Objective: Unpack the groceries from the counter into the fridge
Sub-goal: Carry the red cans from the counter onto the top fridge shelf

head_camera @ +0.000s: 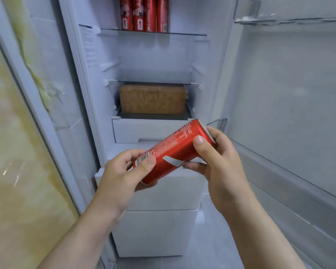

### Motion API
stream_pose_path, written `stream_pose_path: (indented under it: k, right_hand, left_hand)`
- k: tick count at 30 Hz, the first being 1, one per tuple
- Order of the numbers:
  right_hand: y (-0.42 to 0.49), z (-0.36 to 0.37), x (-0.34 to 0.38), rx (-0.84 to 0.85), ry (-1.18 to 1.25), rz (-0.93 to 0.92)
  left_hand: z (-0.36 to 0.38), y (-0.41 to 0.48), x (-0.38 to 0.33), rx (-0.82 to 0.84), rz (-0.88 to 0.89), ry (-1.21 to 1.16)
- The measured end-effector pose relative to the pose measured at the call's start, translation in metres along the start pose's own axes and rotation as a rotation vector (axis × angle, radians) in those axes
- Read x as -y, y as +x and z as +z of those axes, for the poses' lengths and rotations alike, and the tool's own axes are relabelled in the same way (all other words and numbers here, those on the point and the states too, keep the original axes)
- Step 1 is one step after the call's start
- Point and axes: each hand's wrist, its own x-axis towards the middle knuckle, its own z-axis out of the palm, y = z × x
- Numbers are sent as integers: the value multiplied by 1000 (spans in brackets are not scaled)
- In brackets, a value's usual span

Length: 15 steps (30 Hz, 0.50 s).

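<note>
Head view: one red can (175,150) held tilted in front of the open fridge (153,57), not yet on a shelf. Left hand (120,175) grips the lower end, thumb beside the barcode. Right hand (217,160) grips the upper end, thumb on top. The can has small white print, too blurred to read, and a white stripe; no brand name is legible. Four red cans (144,14) stand on the top glass shelf (153,33), their tops cut off and logos unreadable. One brown block (152,99) sits on a lower shelf. White drawers (155,230) are below; count unclear behind the hands.
</note>
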Motion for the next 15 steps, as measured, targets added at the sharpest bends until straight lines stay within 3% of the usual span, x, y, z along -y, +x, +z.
stream_pose_path:
  k: [8,15]
  right_hand:
    - [110,-28,-4,59,-55,-98]
    - [198,-4,12,123,-45,-153]
  left_hand:
    - [52,92,-3,-31,13,-137]
    - [64,168,-33,-123,108,-190]
